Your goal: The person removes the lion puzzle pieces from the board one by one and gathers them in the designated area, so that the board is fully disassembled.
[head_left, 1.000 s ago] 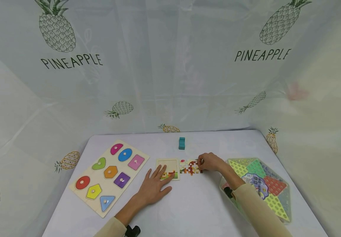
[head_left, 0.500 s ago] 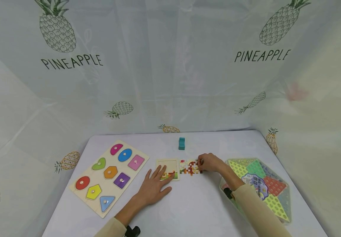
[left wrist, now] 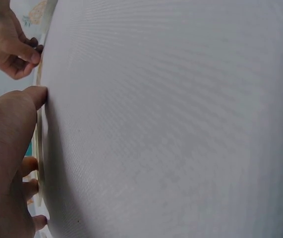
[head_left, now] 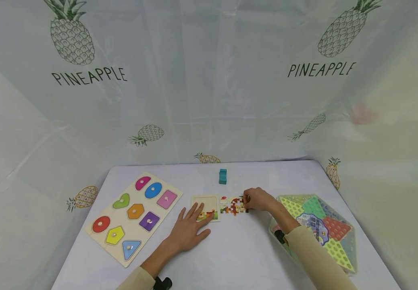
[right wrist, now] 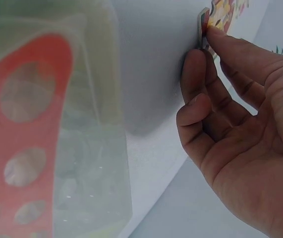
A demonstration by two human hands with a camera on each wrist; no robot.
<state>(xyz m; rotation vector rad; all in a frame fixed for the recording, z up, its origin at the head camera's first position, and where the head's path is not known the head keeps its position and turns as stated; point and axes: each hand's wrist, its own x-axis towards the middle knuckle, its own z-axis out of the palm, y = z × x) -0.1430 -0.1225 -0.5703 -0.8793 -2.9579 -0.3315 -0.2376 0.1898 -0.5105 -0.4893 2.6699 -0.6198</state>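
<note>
My left hand [head_left: 188,231] lies with fingers spread, fingertips on the lower part of a small wooden puzzle tray [head_left: 206,198]. Some picture pieces fill the tray's bottom strip, partly hidden by the fingers. Directly right of the tray lies a patch of jigsaw pieces [head_left: 231,205] in red, yellow and white. At its right end, my right hand [head_left: 258,199] pinches one jigsaw piece [right wrist: 204,22] between thumb and finger, as the right wrist view shows close up. In the left wrist view, the left thumb [left wrist: 39,95] touches down beside the tray's edge.
A wooden shape board [head_left: 124,209] with coloured knobbed shapes lies at the left. A clear hexagonal box [head_left: 346,257] of coloured pieces sits under the right forearm. Behind the tray stands a small teal block [head_left: 223,176]. A pineapple-print curtain [head_left: 209,100] surrounds the table.
</note>
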